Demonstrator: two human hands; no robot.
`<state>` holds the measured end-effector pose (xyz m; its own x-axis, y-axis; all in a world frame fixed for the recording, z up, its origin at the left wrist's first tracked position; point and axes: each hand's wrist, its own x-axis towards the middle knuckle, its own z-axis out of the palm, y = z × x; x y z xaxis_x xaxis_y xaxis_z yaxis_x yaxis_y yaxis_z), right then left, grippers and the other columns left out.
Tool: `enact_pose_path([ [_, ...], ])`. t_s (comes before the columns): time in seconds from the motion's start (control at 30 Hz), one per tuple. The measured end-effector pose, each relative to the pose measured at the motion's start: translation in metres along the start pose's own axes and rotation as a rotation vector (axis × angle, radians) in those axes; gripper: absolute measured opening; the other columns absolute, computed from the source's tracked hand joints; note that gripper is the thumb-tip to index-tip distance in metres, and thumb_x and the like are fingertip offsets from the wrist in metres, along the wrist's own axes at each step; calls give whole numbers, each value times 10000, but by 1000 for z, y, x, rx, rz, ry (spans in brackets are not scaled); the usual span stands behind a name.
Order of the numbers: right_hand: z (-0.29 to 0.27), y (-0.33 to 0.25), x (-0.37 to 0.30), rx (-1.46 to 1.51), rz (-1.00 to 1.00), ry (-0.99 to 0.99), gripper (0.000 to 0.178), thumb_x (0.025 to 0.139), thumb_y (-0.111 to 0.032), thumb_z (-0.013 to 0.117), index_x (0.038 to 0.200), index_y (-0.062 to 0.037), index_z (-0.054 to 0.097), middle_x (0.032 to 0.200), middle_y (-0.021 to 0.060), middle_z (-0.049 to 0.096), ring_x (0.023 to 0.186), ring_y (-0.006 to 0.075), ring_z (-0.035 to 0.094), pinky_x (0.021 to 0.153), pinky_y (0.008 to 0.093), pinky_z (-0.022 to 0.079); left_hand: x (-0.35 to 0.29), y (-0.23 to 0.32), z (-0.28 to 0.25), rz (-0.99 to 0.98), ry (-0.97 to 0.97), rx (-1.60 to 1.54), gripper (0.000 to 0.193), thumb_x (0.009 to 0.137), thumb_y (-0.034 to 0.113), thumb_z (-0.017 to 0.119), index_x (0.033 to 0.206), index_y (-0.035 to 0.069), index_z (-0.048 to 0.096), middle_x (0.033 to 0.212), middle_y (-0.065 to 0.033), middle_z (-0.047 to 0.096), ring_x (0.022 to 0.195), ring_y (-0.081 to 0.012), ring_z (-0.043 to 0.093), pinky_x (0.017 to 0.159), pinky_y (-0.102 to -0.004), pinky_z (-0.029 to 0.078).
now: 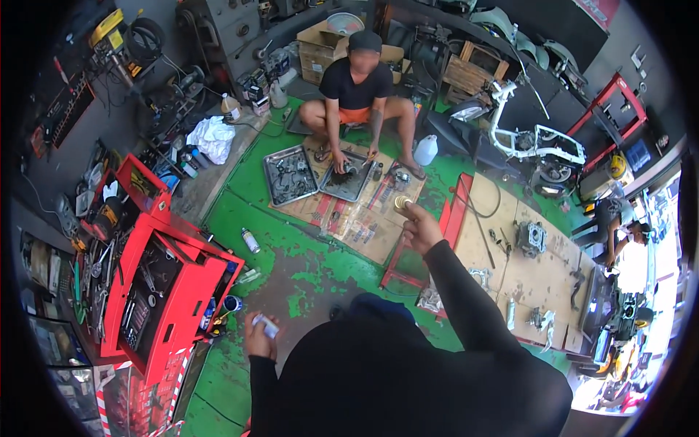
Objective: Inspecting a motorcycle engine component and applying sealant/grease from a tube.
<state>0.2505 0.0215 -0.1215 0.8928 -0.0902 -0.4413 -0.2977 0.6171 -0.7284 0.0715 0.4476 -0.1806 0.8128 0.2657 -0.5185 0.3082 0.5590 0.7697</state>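
Note:
My right hand (422,230) is stretched out in front of me. Its thumb and fingers pinch a small round gold-coloured disc (400,202), too small to tell its kind. Low at my left side, my left hand (258,339) is closed around a small pale whitish container (269,328), partly hidden by the fingers. Beyond my right hand lies a cardboard sheet (375,240) on the floor. Two metal trays with dark parts stand on it, a left tray (274,195) and a right tray (354,195). A person (357,87) squats behind, both hands at the right tray.
A red tool cabinet (186,306) with an open drawer of wrenches stands at my left. A spray can (250,240) lies on the green floor (306,273). To the right, a wooden-topped bench (539,291) bears an engine block (531,238). A white motorcycle frame (535,142) stands behind it.

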Motion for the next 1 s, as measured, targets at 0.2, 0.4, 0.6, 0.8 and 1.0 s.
enact_pose_path([
  [0.2, 17, -4, 54, 7, 27, -5, 237, 953, -238, 554, 1108, -69, 611, 1031, 76, 673, 471, 47, 286, 433, 218, 247, -26, 8, -38, 71, 85, -78, 287, 865, 8, 426, 1104, 152, 495, 954, -106, 591, 844, -239, 616, 616, -393, 573],
  [0.4, 4, -3, 137, 10, 59, -6, 232, 942, -259, 543, 1073, -80, 609, 1019, 75, 673, 459, 52, 284, 431, 231, 244, -3, 21, -23, 112, 173, -117, 260, 860, 14, 427, 1074, 138, 508, 934, -97, 595, 830, -231, 615, 607, -369, 563],
  [0.6, 5, -17, 226, 45, 81, 10, 256, 928, -288, 530, 1060, -80, 598, 1017, 80, 672, 448, 63, 285, 423, 241, 248, 46, 34, 12, 138, 189, -98, 255, 861, 22, 421, 1072, 134, 511, 935, -96, 603, 823, -225, 613, 594, -351, 550],
  [0.8, -11, -33, 315, 68, 124, 91, 276, 919, -313, 517, 1047, -79, 588, 1017, 89, 673, 436, 75, 286, 412, 251, 249, 98, 53, 68, 141, 226, -28, 232, 871, 39, 414, 1060, 132, 513, 948, -92, 614, 822, -214, 610, 603, -324, 533],
  [1.0, -13, -55, 399, 0, 157, 188, 279, 923, -308, 509, 1050, -71, 585, 1022, 110, 682, 422, 87, 291, 391, 263, 249, 130, 62, 123, 169, 267, 13, 213, 875, 50, 411, 1040, 135, 515, 946, -85, 617, 821, -205, 607, 619, -307, 520],
])
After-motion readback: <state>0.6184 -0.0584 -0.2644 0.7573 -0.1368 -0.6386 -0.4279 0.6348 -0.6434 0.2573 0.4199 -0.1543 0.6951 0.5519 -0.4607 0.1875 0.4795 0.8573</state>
